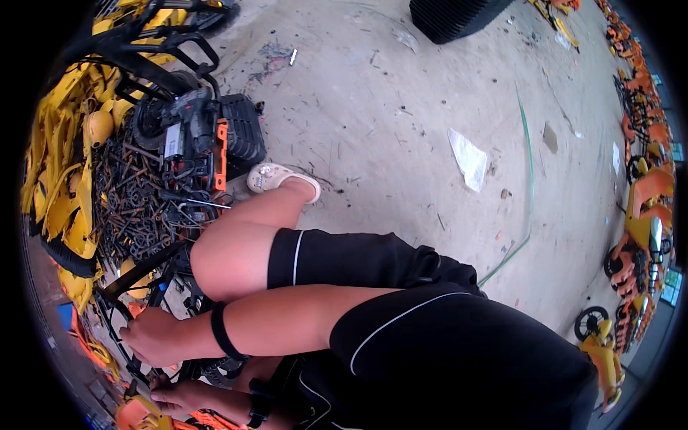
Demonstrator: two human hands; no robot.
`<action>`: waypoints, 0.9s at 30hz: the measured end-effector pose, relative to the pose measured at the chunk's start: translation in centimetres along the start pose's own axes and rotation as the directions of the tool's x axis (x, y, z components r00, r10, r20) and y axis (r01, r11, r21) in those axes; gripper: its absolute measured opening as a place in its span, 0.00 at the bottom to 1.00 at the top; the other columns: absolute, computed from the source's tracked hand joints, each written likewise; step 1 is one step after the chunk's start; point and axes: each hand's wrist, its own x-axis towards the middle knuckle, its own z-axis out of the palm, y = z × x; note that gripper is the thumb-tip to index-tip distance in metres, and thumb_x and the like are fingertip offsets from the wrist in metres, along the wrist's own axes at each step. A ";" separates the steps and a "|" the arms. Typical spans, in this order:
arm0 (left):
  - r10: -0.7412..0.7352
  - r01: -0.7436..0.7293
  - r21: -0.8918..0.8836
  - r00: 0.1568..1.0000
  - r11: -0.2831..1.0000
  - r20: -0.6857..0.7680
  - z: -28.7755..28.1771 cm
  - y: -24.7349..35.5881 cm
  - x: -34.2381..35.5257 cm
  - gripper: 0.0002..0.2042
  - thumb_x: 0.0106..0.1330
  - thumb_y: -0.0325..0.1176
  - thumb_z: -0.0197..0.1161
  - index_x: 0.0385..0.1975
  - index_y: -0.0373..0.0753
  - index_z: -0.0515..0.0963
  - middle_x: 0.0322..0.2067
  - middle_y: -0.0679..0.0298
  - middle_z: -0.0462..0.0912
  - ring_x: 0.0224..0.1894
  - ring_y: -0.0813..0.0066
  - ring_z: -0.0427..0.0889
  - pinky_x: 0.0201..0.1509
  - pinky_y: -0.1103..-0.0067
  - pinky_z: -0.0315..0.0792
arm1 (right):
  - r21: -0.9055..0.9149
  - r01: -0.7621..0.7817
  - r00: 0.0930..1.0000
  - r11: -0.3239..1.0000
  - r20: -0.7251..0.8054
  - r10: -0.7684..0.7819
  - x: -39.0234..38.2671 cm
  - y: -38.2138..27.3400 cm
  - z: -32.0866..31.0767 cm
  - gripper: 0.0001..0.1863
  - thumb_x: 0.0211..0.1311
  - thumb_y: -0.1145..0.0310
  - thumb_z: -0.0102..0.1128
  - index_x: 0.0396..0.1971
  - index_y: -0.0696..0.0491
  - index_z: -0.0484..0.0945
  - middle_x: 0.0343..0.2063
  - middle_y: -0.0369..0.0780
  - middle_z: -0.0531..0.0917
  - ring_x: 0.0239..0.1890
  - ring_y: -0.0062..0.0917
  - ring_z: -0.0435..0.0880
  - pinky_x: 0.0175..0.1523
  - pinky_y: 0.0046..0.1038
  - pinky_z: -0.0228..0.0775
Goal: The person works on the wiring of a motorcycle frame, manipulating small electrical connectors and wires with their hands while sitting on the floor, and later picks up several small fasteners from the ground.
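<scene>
My right hand [152, 337], on the arm with the black band, is closed at a black bike frame [143, 272] at the lower left. What its fingers hold is hidden behind the hand. Just below it is my left hand [175, 396], with a black watch [259, 405] on the wrist. Its fingers are bent around a small dark part that I cannot make out. A black tyre [223, 373] shows partly behind my forearms. Beyond my knee, a dark cordless power tool [197, 115] lies on a black crate [244, 129] beside an orange bar [221, 154].
Dark metal parts [136, 193] lie heaped at the left, against a pile of yellow plastic panels [43, 158]. A black ribbed bin [455, 18] stands at the top. White paper [469, 159] and a green strap [529, 158] lie on the concrete floor. Orange-and-yellow bikes [645, 208] line the right.
</scene>
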 end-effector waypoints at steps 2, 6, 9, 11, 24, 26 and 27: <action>0.018 -0.018 0.046 1.000 0.999 0.008 0.6 0.8 -0.5 0.11 0.77 0.31 0.53 0.42 0.25 0.69 0.34 0.52 0.79 0.34 0.66 0.79 0.41 0.71 0.77 | 0.042 0.045 0.999 0.998 -0.014 -0.044 0.0 0.4 -0.1 0.12 0.50 0.63 0.62 0.28 0.58 0.78 0.21 0.46 0.84 0.24 0.42 0.85 0.29 0.42 0.76; -0.016 0.016 0.035 1.000 0.999 0.004 1.5 1.3 -0.2 0.11 0.75 0.31 0.54 0.42 0.25 0.70 0.34 0.52 0.81 0.36 0.65 0.81 0.42 0.71 0.78 | 0.022 0.079 0.991 0.997 0.111 -0.081 -0.6 0.4 -0.1 0.14 0.51 0.60 0.62 0.28 0.57 0.78 0.23 0.45 0.84 0.26 0.41 0.86 0.31 0.41 0.77; -0.067 0.067 -0.007 0.984 0.998 -0.165 2.5 2.5 0.0 0.11 0.74 0.32 0.53 0.41 0.26 0.72 0.35 0.52 0.81 0.37 0.64 0.82 0.45 0.70 0.77 | 0.063 0.157 0.980 0.986 0.110 -0.163 -1.4 0.3 0.5 0.13 0.53 0.61 0.59 0.28 0.57 0.77 0.25 0.45 0.83 0.29 0.42 0.85 0.34 0.43 0.76; -0.058 0.064 0.022 0.976 0.998 -0.208 1.7 2.1 1.2 0.15 0.74 0.35 0.50 0.39 0.24 0.75 0.34 0.49 0.83 0.34 0.60 0.84 0.41 0.69 0.80 | 0.040 0.228 0.969 0.973 0.085 -0.231 -1.6 0.5 1.2 0.12 0.53 0.63 0.59 0.28 0.57 0.78 0.27 0.44 0.83 0.32 0.41 0.84 0.36 0.41 0.76; -0.239 0.187 -0.311 0.961 0.932 -0.137 2.8 -1.3 4.5 0.15 0.75 0.40 0.49 0.32 0.35 0.75 0.30 0.56 0.77 0.32 0.62 0.75 0.40 0.63 0.71 | -0.089 0.373 0.927 0.923 0.008 -0.374 -1.8 2.1 -0.5 0.10 0.54 0.61 0.58 0.28 0.52 0.82 0.34 0.38 0.81 0.43 0.33 0.79 0.46 0.37 0.70; -0.215 0.181 -0.271 0.971 0.945 -0.102 2.0 -1.8 4.4 0.16 0.74 0.39 0.49 0.35 0.31 0.75 0.31 0.53 0.79 0.33 0.59 0.78 0.40 0.63 0.75 | -0.064 0.380 0.924 0.923 -0.016 -0.382 -2.0 2.3 -0.4 0.11 0.54 0.61 0.58 0.29 0.53 0.82 0.35 0.38 0.82 0.43 0.33 0.79 0.47 0.37 0.70; -0.208 0.182 -0.263 0.975 0.947 -0.075 2.4 -2.0 4.6 0.17 0.73 0.39 0.49 0.37 0.28 0.75 0.32 0.51 0.80 0.33 0.58 0.80 0.40 0.63 0.76 | -0.066 0.382 0.923 0.922 -0.032 -0.385 -1.6 2.5 -0.9 0.11 0.53 0.61 0.58 0.29 0.53 0.82 0.35 0.38 0.82 0.43 0.33 0.79 0.47 0.37 0.71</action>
